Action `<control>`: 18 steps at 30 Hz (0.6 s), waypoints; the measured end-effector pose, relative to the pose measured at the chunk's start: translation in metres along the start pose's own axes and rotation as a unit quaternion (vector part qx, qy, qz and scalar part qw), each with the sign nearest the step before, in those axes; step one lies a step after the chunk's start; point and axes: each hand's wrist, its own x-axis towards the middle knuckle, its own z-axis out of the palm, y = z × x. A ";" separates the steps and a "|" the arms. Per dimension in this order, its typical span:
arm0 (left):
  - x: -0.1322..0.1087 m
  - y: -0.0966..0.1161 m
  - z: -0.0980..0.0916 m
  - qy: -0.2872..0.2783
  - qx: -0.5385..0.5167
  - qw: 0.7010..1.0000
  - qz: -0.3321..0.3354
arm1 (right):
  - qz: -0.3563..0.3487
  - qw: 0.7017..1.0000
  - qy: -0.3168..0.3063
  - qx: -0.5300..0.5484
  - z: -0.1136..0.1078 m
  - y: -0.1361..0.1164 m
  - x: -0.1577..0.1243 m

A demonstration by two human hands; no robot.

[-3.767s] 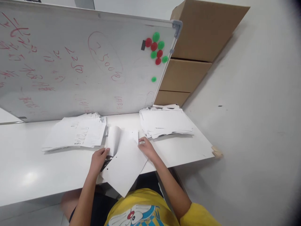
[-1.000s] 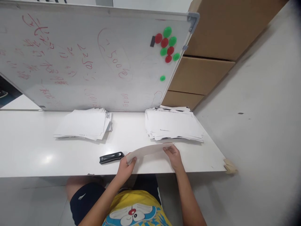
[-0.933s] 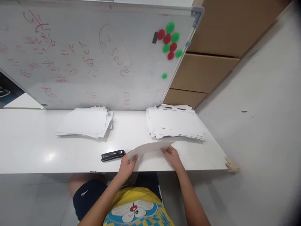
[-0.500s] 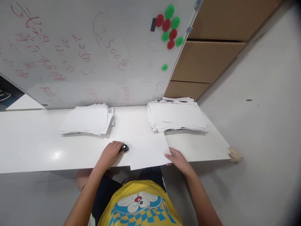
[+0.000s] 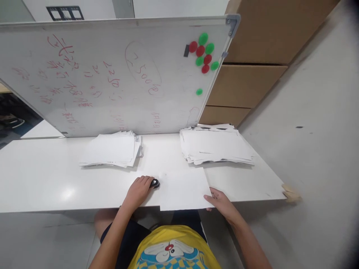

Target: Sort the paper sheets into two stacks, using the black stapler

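On the table's front part, my left hand is closed over a small black rounded tool, which looks like a stapler. Most of its body is hidden under the palm and fingers. Just right of it lies a white sheet of paper, its near edge reaching the table's front edge. My right hand pinches the sheet's lower right edge, thumb on top and fingers partly below. Whether it is one sheet or a few together, I cannot tell.
Behind the hands, a left paper stack and a right paper stack lie on the white table. A whiteboard with red writing and round magnets stands at the back. Cardboard boxes and a wall are at right.
The view has tilted up, so the whiteboard's top edge now shows and everything sits lower in the picture. Both hands keep their holds, with little visible movement of the paper.
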 end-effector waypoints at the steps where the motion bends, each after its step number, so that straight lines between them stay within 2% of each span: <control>1: 0.000 0.000 0.000 0.005 0.000 1.000 0.001 | 0.001 1.000 -0.002 0.001 -0.001 0.000 0.000; 5: -0.002 -0.001 0.001 0.023 -0.021 1.000 -0.001 | -0.009 1.000 0.007 0.009 -0.002 0.002 -0.001; 12: -0.004 -0.003 0.006 0.024 -0.029 0.999 -0.006 | 0.009 1.000 -0.007 -0.003 0.025 0.005 0.002; 18: -0.004 -0.005 0.010 0.027 -0.017 0.999 -0.009 | 0.020 0.999 -0.005 -0.025 0.012 0.003 -0.004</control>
